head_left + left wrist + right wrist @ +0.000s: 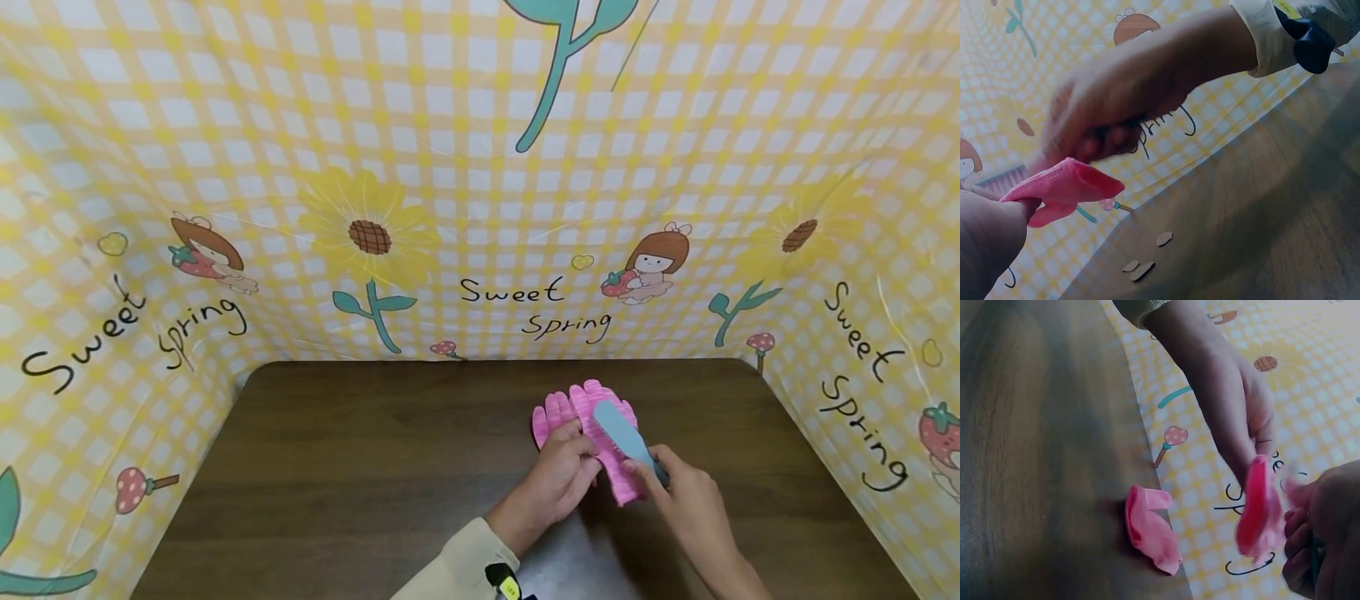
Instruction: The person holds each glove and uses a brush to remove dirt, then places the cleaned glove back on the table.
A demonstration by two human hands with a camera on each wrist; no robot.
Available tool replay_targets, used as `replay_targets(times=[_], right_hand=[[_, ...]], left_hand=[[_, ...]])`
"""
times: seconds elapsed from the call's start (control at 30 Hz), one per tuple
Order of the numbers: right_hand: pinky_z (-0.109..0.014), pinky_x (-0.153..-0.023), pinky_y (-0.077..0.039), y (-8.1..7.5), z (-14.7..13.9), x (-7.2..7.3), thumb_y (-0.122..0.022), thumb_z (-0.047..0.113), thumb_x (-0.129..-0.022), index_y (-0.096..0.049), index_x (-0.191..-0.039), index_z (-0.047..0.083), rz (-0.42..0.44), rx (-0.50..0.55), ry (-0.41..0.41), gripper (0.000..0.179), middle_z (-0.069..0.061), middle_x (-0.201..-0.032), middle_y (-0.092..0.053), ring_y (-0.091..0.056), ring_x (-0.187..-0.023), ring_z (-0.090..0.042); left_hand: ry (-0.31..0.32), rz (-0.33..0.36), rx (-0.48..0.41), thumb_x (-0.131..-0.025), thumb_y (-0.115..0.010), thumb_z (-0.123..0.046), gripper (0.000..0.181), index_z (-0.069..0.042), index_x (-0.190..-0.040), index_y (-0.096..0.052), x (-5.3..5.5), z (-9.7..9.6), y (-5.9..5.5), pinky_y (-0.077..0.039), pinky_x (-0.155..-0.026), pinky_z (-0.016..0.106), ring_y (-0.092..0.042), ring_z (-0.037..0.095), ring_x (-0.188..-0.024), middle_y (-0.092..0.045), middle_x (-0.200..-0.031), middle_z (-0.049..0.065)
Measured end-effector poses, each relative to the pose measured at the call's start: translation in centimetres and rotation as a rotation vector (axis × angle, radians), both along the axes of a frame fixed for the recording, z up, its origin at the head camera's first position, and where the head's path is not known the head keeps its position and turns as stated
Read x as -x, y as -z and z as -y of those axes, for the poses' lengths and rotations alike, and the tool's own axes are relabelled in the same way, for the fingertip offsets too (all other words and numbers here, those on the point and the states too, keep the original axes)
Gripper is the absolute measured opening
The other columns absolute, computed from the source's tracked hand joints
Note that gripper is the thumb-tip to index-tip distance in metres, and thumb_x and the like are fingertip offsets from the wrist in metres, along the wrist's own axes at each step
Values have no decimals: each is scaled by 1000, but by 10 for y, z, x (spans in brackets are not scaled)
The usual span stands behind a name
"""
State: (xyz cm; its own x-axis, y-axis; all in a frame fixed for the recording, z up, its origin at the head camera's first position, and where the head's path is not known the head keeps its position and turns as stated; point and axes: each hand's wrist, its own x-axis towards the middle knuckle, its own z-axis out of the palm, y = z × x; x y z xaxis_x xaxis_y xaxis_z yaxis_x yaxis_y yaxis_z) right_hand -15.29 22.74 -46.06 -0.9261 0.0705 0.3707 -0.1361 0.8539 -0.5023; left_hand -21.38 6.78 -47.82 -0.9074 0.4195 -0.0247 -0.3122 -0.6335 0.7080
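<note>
My left hand (562, 471) grips a pink knit glove (624, 483), raised a little above the table with its fingers pointing away. In my right hand (686, 492) is a blue brush (621, 432), held by its dark handle and lying across the glove's face. Its bristles (1002, 181) show at the edge of the left wrist view. A second pink glove (1150, 531) lies on the table, partly behind my left hand in the head view. The held glove's cuff (1094, 178) gapes in the left wrist view.
The dark wooden table (360, 467) has a patterned yellow checked cloth (465, 208) standing behind it and along both sides. Small pale oval shapes (1142, 271) appear on the tabletop in the left wrist view; what they are cannot be told.
</note>
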Motion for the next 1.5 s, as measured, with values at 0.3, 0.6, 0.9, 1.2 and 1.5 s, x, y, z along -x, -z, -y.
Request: replay_targets(times=[0.3,0.6,0.9,1.2,1.5], right_hand=[[-37,-55,-43,-2,-8,3,-71,40,-95,-71,-108,9,96,-40,92,34,0,-62,-55,-51,-61,-21],[-47,-57,-47,0,-21,7,-69,44,-95,-68,-110,7,134,-33,142,41,-12,-72,-65,-58,-64,-29],[-32,-52,-39,-5,-23,7,-64,41,-99,-65,-111,3,95,2,140,40,-5,-66,-58,-50,-59,-21],[-23,-52,-33,-4,2,1,-76,28,-91,-68,-99,13,0,-93,-78,19,9,-61,-42,-39,-56,-7],[-26,-48,-29,-7,-4,4,-72,34,-95,-70,-105,12,55,-99,5,25,7,-59,-42,-38,-53,-10]], left_hand=[[64,3,-38,-90,-27,13,66,13,-156,-23,-3,0,1,-20,-125,56,-25,39,-154,-28,-164,26],[87,-20,-43,-91,-27,11,65,12,-156,-23,-5,0,4,-18,-126,55,-24,38,-155,-27,-165,26],[10,-12,9,-89,-33,11,49,14,-137,-40,-6,2,4,-41,-115,41,-51,21,-124,-53,-129,13],[27,-17,5,-92,-30,13,56,16,-148,-32,-2,3,-2,-27,-125,52,-38,32,-144,-41,-155,26],[74,29,25,-96,-32,13,62,10,-157,-23,-3,6,-5,-23,-123,56,-26,40,-154,-28,-165,24]])
